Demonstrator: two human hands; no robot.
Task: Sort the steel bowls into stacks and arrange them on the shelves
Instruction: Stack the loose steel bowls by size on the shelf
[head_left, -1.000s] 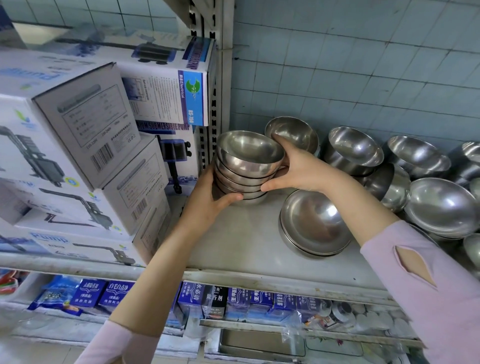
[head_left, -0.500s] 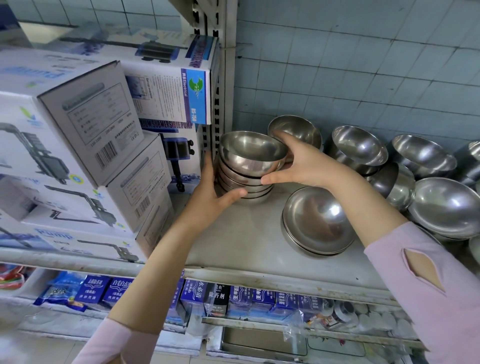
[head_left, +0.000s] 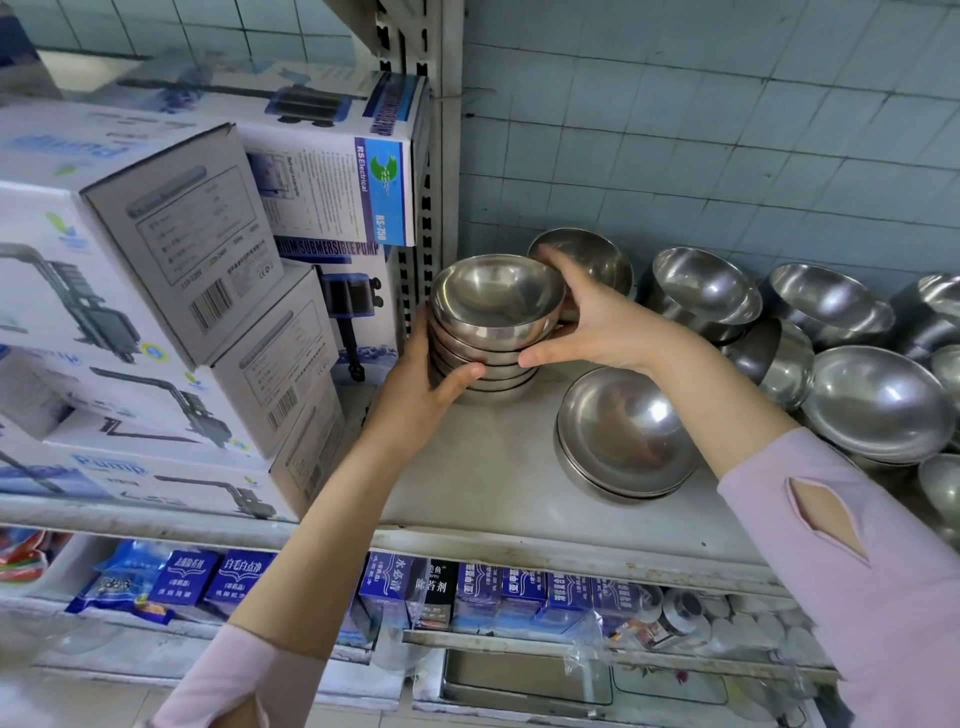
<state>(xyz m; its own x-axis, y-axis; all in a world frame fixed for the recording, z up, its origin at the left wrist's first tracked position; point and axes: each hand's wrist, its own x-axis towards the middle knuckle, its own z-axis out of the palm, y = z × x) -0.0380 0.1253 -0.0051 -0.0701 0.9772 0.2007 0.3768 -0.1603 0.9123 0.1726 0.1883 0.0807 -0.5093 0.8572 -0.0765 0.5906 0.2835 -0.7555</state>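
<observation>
Both hands clasp one stack of small bowls (head_left: 488, 338) from opposite sides. The left hand (head_left: 423, 387) cups its left flank with the thumb laid across the lower bowls in front. The right hand (head_left: 597, 327) spans the right flank, thumb low at the front and fingers reaching round behind the top rim. Neither is spread flat; each is curved to the steel. The stack, some five or six bowls nested upright, stands at the back left of the shelf (head_left: 498, 499), just beside the upright post (head_left: 447, 156) and the pump boxes (head_left: 182, 234). Its base looks to be down on the shelf, though I cannot tell whether the weight is fully released.

I judge the job begun but far from finished. This stack looks built and nearly placed, and a low stack of wide bowls (head_left: 623, 441) lies tilted towards the camera near the shelf's front. A further bowl (head_left: 597, 252) shows behind the right hand, near the tiled wall (head_left: 727, 130); what it stands on is hidden. To the right, loose bowls (head_left: 706, 291) of several sizes lean on one another in a jumble that runs out of view, unsorted. Those are left to be matched by size, nested and set in order, so most of the sorting seems to lie ahead
</observation>
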